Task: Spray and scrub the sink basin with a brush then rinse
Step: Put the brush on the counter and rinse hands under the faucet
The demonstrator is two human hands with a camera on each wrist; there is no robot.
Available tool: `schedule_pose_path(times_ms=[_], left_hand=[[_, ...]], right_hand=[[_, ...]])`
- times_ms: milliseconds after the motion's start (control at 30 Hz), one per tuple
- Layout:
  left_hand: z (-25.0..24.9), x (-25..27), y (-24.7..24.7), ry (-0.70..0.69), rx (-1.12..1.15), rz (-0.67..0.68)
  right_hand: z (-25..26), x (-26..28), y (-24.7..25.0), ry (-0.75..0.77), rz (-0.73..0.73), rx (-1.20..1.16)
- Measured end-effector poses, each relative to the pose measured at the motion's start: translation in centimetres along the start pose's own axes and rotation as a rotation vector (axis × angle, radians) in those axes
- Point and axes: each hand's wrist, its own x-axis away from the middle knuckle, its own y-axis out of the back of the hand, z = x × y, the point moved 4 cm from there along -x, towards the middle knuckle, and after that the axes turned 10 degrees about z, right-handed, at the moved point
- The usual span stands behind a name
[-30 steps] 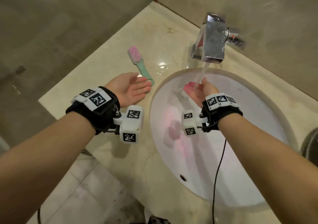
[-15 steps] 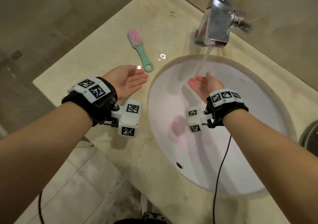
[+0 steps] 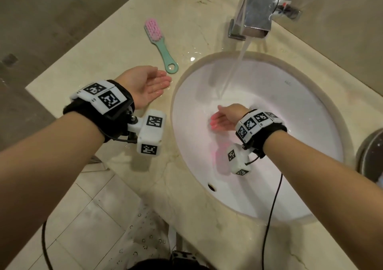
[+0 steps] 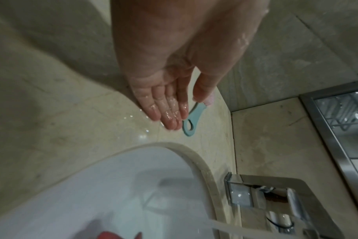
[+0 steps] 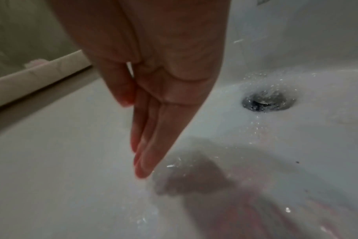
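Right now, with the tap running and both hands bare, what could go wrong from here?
1. The black cable from the right wrist hangs over the wet white oval sink basin; splashes from the chrome faucet might reach the wrist unit.
2. The left hand is wet, so the pink-bristled green-handled brush could slip if picked up.

2 hands (image 3: 145, 87), 1 brush (image 3: 159, 43), 1 sink basin (image 3: 290, 95), 1 faucet (image 3: 257, 12), 1 drain (image 5: 268, 100).

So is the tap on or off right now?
On. A stream of water runs from the faucet into the sink basin.
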Motion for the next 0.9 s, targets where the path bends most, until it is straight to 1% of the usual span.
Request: schedule_pose_path(times_ms=[67,133,200,300,433,533,633,700,767,900], left_hand=[[0.1,0.0,0.0,-0.006,-0.002,-0.009],[0.2,0.0,-0.1,-0.011,0.001,-0.014],[0.2,0.1,-0.1,-0.019,0.003,-0.019],[0.3,0.1,-0.2,-0.028,0.003,-0.022],[0.5,0.0,-0.4,-0.038,-0.03,-0.041],[0.5,0.0,-0.6,-0.05,-0.056,-0.045],[0.5,0.0,-0.5,-0.059,-0.048,-0.039],[0.5,0.0,-0.5,-0.064,-0.04,-0.04],[0.6,0.0,-0.4,-0.066,-0.034,-0.043],[0.5,0.0,-0.4,-0.066,-0.044,-0.04]], right_hand=[[0.7,-0.3,1.7,0.113,-0.099,-0.164],[1.9,-0.1,2.6,0.218,-0.107,-0.355],[3.2,0.4,2.9,0.304,-0.065,-0.53],[4.8,1.1,2.9,0.392,0.001,-0.725],[6.3,1.3,2.5,0.439,0.083,-0.981],[7.4,1.8,2.2,0.475,0.134,-1.063],[7.8,2.6,1.7,0.475,0.137,-1.004],[7.3,3.3,0.6,0.41,0.127,-0.805],[5.8,3.6,-1.2,0.276,0.154,-0.556],[1.3,3.6,-5.4,-0.013,0.432,-0.222]])
